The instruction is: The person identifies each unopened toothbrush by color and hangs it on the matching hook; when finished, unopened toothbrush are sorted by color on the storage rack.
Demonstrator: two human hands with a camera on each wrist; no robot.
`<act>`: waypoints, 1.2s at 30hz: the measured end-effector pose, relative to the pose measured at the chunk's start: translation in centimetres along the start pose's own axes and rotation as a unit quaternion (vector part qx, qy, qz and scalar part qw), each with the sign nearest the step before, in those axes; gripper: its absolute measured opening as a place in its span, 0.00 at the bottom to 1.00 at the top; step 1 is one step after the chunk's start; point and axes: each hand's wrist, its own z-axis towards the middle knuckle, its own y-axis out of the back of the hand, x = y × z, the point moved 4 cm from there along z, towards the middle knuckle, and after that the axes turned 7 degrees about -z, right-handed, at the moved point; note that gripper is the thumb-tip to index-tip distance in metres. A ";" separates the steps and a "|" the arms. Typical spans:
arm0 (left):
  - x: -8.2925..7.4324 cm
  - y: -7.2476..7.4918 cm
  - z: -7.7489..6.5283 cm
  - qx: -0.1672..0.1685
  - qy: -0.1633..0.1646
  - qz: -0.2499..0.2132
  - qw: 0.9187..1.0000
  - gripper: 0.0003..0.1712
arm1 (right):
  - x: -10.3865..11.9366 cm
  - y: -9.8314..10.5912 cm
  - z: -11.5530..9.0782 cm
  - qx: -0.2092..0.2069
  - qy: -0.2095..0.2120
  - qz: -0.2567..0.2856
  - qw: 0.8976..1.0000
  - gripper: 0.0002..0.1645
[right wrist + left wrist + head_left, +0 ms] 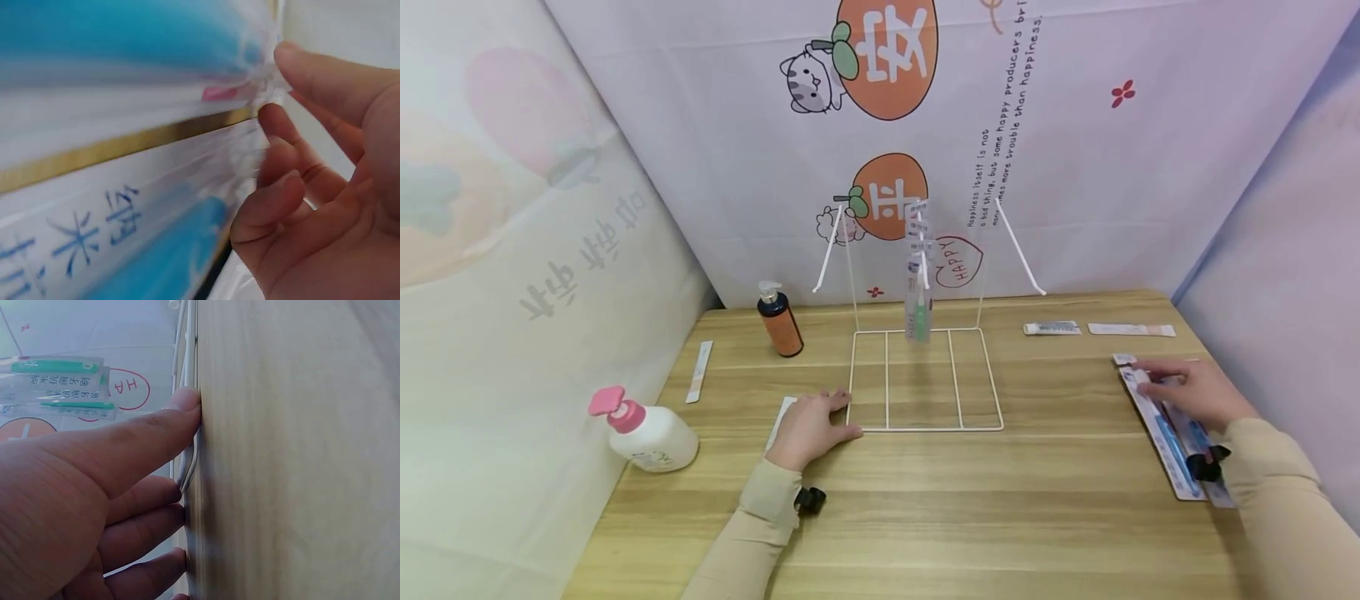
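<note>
A white wire rack (925, 430) with upright hooks stands on the wooden table. My left hand (808, 429) rests at its front left corner, thumb on the front wire and fingertips by the side wire. The left wrist view shows the thumb (184, 400) pressed to the wire. Clear packs of green toothbrushes (919, 312) hang from the rack's middle hook. At the table's right, my right hand (1198, 392) pinches the top end of a packaged blue toothbrush (1165, 442). In the right wrist view, thumb and index finger meet at the crinkled plastic (253, 94); a second pack lies alongside.
A dark pump bottle (781, 323) and a white bottle with a pink pump (658, 437) stand at left. A slim packet (699, 372) lies between them and the side wall. At back right lie a small tube (1052, 328) and another slim packet (1131, 330). Printed cloth (1075, 192) encloses the table.
</note>
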 end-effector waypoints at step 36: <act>-0.1 0.1 -0.1 0.000 0.001 -0.002 1.000 0.38 | 25.0 6.7 -6.2 -0.178 0.301 0.454 0.819 0.32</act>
